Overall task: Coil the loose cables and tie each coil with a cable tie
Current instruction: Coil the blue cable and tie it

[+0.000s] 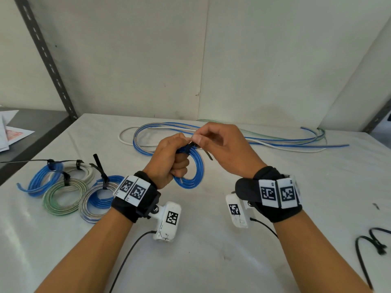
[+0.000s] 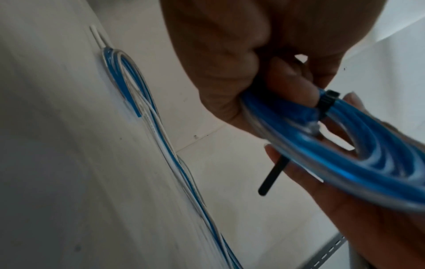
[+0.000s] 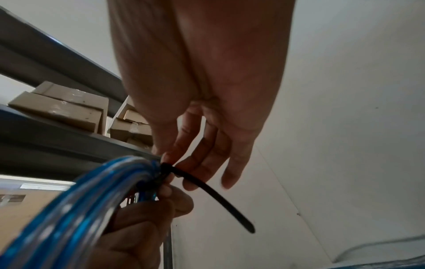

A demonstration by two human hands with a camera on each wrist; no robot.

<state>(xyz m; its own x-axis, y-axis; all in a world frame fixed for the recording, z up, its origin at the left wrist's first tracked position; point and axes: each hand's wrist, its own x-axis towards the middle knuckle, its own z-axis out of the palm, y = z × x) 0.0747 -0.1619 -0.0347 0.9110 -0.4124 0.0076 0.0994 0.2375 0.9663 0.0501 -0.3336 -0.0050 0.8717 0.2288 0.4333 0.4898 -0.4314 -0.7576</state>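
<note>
A blue cable coil (image 1: 191,172) hangs above the table's middle, gripped at its top by my left hand (image 1: 173,159). A black cable tie (image 1: 208,154) is wrapped round the coil beside that grip, and its tail sticks out to the right. My right hand (image 1: 201,140) pinches the tie at the coil with thumb and forefinger. In the left wrist view the tie (image 2: 325,102) bands the coil (image 2: 356,158). In the right wrist view the tie's tail (image 3: 214,196) slants down from my right hand's fingertips (image 3: 174,163), and my left hand (image 3: 142,227) holds the coil (image 3: 76,214).
Loose blue, white and green cables (image 1: 243,136) lie along the table's far side. Several tied coils (image 1: 63,187) sit at the left. Spare black cable ties (image 1: 372,242) lie at the right edge. A slotted shelf upright (image 1: 48,60) and papers (image 1: 10,132) are at the far left.
</note>
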